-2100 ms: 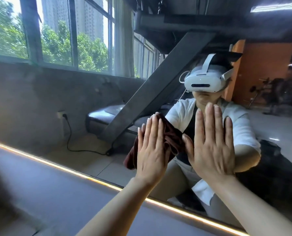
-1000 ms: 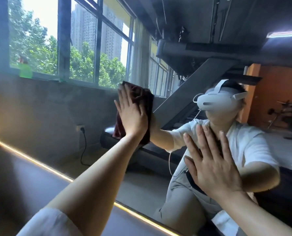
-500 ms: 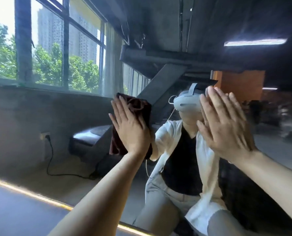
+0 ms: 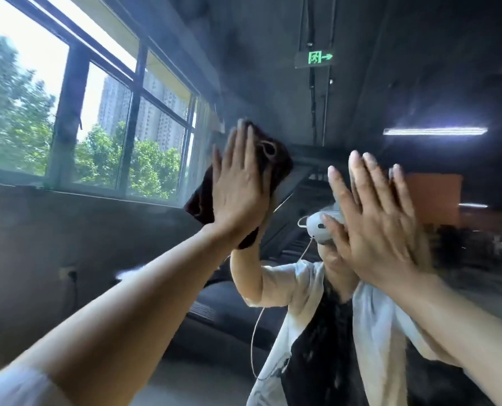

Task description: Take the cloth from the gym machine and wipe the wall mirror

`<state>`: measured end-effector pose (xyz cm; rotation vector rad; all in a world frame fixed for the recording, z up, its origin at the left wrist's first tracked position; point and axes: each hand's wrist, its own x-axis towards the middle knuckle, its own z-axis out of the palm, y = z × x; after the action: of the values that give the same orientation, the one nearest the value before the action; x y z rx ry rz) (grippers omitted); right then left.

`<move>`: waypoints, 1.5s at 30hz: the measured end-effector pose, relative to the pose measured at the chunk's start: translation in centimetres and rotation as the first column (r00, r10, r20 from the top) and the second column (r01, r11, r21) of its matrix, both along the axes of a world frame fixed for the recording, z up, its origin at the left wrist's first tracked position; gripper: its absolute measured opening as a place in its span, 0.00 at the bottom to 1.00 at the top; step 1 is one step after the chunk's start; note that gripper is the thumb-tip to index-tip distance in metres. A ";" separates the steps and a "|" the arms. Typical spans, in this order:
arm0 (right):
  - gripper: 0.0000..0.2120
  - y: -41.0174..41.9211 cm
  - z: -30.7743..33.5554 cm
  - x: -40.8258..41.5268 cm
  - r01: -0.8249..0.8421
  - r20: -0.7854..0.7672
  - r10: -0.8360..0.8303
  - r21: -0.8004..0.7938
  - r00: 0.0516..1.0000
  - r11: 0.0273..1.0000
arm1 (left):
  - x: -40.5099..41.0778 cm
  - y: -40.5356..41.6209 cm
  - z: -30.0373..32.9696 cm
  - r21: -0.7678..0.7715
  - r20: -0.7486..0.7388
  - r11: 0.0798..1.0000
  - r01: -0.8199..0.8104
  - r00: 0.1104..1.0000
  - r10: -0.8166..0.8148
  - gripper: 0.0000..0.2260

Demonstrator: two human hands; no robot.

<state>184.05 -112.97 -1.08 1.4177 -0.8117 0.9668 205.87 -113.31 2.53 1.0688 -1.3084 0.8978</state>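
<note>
From the head camera I see my left hand (image 4: 238,186) raised high with its fingers straight and held together, the palm pressing a dark maroon cloth (image 4: 276,159) flat against the wall mirror (image 4: 273,68). The cloth bunches out past the hand at the upper right, where a fold shows, and at the lower left, where a corner hangs below the thumb side; it lies between my palm and the glass, up near the reflected window frame. My right hand (image 4: 372,221) is held up just beside it, well lower and to the right, fingers (image 4: 358,174) straight and slightly fanned, holding nothing; I cannot tell for certain whether the palm touches the glass, though it meets its own reflection closely. Both bare forearms reach in from the bottom corners, with a pale sleeve edge at lower left. The mirror fills nearly the whole view and shows my reflection in a white headset (image 4: 320,227) with a thin cable (image 4: 255,338) hanging down, a white open shirt over a dark top. Also reflected are a large window (image 4: 112,124) with trees and tower blocks outside, a green exit sign (image 4: 317,57) under the dark ceiling, a strip light (image 4: 434,131), and an orange wall (image 4: 437,197) at the right.
</note>
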 end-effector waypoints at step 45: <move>0.31 1.1 -0.2 -9.0 0.000 0.079 -0.002 0.020 0.997 1.000 | -15.3 0.6 -2.0 -0.155 0.223 0.976 0.151 0.968 -0.114 0.23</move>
<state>175.00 -111.89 -1.27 1.4031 -0.8824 1.0217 190.59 -112.69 0.50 0.7579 -1.4329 1.0240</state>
